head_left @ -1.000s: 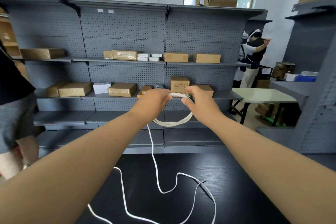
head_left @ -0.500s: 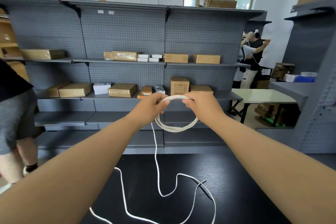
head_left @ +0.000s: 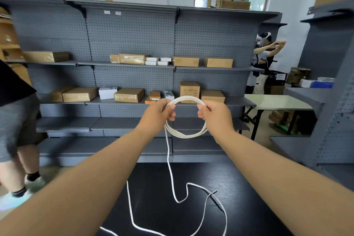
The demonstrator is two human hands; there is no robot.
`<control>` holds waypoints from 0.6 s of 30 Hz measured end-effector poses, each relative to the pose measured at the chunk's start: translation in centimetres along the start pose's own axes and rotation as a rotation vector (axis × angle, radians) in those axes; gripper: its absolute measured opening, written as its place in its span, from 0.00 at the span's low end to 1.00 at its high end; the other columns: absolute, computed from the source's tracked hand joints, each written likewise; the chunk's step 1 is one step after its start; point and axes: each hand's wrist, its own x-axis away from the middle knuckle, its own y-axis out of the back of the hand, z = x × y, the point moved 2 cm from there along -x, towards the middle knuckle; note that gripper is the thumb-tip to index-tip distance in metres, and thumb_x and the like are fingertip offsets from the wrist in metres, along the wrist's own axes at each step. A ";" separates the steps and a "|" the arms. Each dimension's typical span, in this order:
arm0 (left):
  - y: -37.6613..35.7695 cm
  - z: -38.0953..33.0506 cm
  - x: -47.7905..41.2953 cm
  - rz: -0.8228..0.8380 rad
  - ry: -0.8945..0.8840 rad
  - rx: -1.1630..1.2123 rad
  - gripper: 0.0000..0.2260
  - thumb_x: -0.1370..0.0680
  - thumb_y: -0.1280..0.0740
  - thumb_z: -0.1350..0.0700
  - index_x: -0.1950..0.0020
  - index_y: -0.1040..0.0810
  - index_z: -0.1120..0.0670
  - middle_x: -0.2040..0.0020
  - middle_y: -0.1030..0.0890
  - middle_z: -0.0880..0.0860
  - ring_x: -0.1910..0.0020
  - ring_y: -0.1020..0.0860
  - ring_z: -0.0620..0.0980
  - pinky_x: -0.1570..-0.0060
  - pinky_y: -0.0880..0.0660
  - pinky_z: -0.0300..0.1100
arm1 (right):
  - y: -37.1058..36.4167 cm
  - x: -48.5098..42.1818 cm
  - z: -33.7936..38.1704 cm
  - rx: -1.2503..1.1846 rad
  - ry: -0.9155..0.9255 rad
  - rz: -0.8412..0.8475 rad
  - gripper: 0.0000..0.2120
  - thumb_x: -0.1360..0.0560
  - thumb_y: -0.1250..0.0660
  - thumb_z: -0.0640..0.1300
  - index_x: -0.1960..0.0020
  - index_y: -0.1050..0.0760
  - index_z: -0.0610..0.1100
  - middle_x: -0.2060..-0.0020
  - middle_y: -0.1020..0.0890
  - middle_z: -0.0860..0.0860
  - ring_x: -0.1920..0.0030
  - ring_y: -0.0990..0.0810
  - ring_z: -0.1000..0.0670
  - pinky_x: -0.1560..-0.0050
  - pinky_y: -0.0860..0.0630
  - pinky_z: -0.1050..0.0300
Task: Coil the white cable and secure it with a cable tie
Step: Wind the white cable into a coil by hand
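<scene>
I hold a round coil of white cable (head_left: pixel 185 134) up in front of me, several loops thick. My left hand (head_left: pixel 160 114) grips the coil's left side and my right hand (head_left: pixel 215 114) grips its right side. A loose length of the cable hangs down from my left hand to the black table (head_left: pixel 153 188) and snakes across it in wide bends. A thin black cable tie (head_left: pixel 212 193) lies on the table under the cable's right bend.
Grey pegboard shelving (head_left: pixel 134 32) with cardboard boxes stands behind the table. A person in dark shorts (head_left: pixel 17 124) stands at the left edge. Another person (head_left: pixel 263 61) stands at the back right, beside a pale green folding table (head_left: pixel 277 101).
Both hands have drawn apart and the coil has opened into a wider, rounder ring, held slightly higher. More of the loose cable has been taken up from the table.
</scene>
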 end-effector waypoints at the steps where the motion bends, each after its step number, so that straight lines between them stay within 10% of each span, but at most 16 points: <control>1: 0.1 -0.1 -0.1 -0.019 -0.016 -0.029 0.08 0.19 0.42 0.55 0.52 0.25 0.53 0.65 0.23 0.46 0.68 0.25 0.41 0.59 0.29 0.39 | -0.2 0.1 -0.2 -0.026 -0.030 0.003 0.10 0.22 0.40 0.44 0.57 0.21 0.45 0.66 0.20 0.51 0.59 0.22 0.49 0.53 0.26 0.54; 7: 0.3 -0.9 -0.3 -0.029 -0.059 -0.193 0.10 0.19 0.43 0.55 0.44 0.24 0.54 0.65 0.27 0.47 0.68 0.28 0.44 0.70 0.35 0.31 | -0.5 -0.1 -0.3 0.099 -0.130 0.142 0.11 0.21 0.42 0.45 0.52 0.23 0.41 0.56 0.18 0.46 0.51 0.20 0.44 0.49 0.26 0.50; 18: -0.3 -2.7 -0.5 0.103 -0.202 -0.526 0.09 0.19 0.43 0.56 0.53 0.25 0.56 0.60 0.22 0.57 0.62 0.25 0.53 0.58 0.28 0.45 | -0.4 -0.6 1.9 0.574 0.280 0.272 0.10 0.20 0.44 0.45 0.46 0.28 0.41 0.60 0.27 0.47 0.57 0.27 0.44 0.60 0.35 0.54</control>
